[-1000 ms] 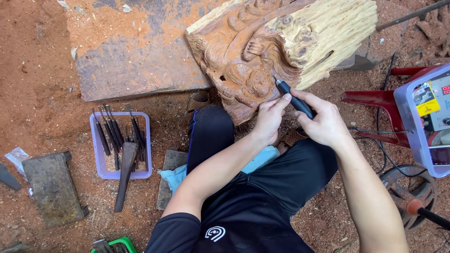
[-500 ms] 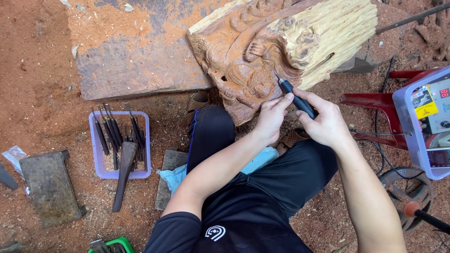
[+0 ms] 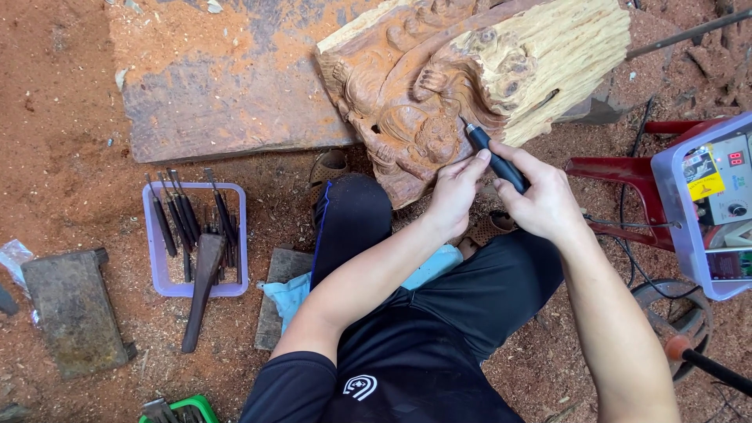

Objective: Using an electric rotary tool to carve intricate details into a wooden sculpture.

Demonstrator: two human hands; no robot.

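Against carved wood block (image 3: 407,117), right hand (image 3: 540,200) gripping rotary tool (image 3: 495,162) — tip hidden

An outdoor woodcarving workshop: sawdust-covered ground (image 3: 70,117), half-carved log (image 3: 470,78), tray of chisels (image 3: 194,239), wooden planks (image 3: 227,94).

Person's own body, seen from the head camera

A black short-sleeved shirt (image 3: 407,384) is worn, with a small white emblem of curved shape printed on the chest and the sleeve ended above the elbow. Black trousers (image 3: 470,290) are worn on both legs, and a thin blue stripe is seen running down the outer seam of the left leg (image 3: 345,227). Both forearms are left bare from the sleeve down. The left hand (image 3: 454,196) and the right hand (image 3: 540,204) are bare too: gloves, rings and a watch are not worn on them.
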